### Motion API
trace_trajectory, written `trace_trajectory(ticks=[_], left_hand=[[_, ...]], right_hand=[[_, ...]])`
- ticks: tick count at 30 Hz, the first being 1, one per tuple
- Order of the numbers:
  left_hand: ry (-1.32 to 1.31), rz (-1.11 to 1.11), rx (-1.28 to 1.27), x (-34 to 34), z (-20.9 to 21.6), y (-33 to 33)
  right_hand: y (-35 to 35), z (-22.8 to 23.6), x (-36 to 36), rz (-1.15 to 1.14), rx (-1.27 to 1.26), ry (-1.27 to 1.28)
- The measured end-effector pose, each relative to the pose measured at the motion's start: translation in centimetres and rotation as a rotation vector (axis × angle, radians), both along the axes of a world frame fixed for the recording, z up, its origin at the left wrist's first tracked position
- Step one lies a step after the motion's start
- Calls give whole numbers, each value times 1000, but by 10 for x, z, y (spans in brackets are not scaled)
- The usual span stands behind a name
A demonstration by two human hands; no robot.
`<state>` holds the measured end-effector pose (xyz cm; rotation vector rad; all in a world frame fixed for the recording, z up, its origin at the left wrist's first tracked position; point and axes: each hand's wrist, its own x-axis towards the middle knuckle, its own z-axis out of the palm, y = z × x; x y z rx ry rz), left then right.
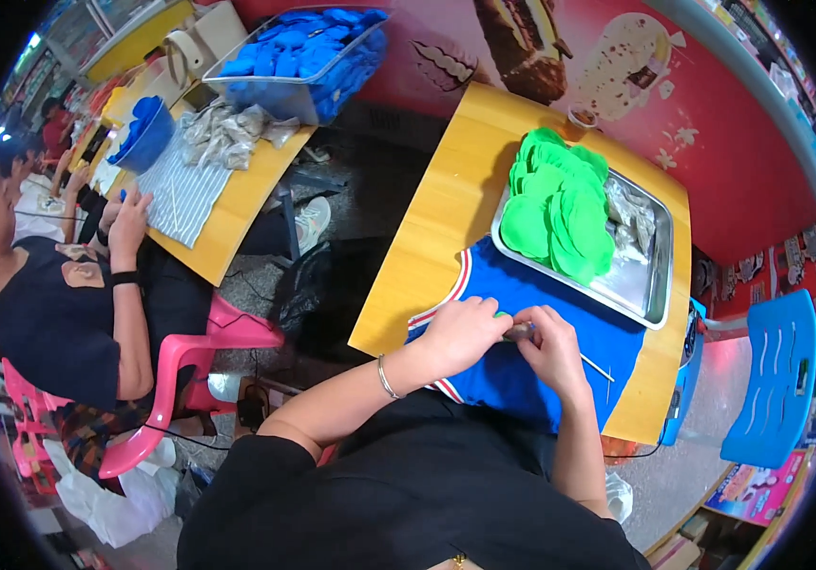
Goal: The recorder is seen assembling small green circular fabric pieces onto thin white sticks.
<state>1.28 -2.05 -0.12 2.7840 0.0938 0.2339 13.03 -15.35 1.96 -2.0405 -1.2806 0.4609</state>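
Observation:
My left hand (pixel 467 334) and my right hand (pixel 552 350) meet above a blue cloth (pixel 560 313) with red and white striped edging. Both hands have their fingers closed in a pinch. A small greyish piece (pixel 520 332) shows between them, and a bit of green peeks out at my left fingertips; its kind is too small to tell. Beside my right hand, a thin white stick (pixel 597 367) lies on the cloth. Beyond my hands, a metal tray (pixel 631 297) holds a heap of flat green pieces (pixel 560 204) and some clear plastic packets (pixel 629 217).
A yellow wooden table (pixel 436 204) bears the cloth and tray. A small cup (pixel 582 118) stands at its far edge. To the left, a seated person works at another table with a clear bin (pixel 308 85) of blue pieces. A blue chair (pixel 771 380) stands right.

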Motion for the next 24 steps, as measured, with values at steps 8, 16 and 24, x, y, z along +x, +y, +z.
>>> trace_trajectory(ticks=[8, 16, 24], left_hand=[[-88, -51, -167, -9, 8, 11], [-275, -53, -183, -8, 1, 6], [-366, -94, -315, -9, -13, 3]], right_hand=[[4, 6, 9, 180, -5, 66], [4, -4, -11, -5, 5, -160], [-3, -3, -6, 46, 46, -131]])
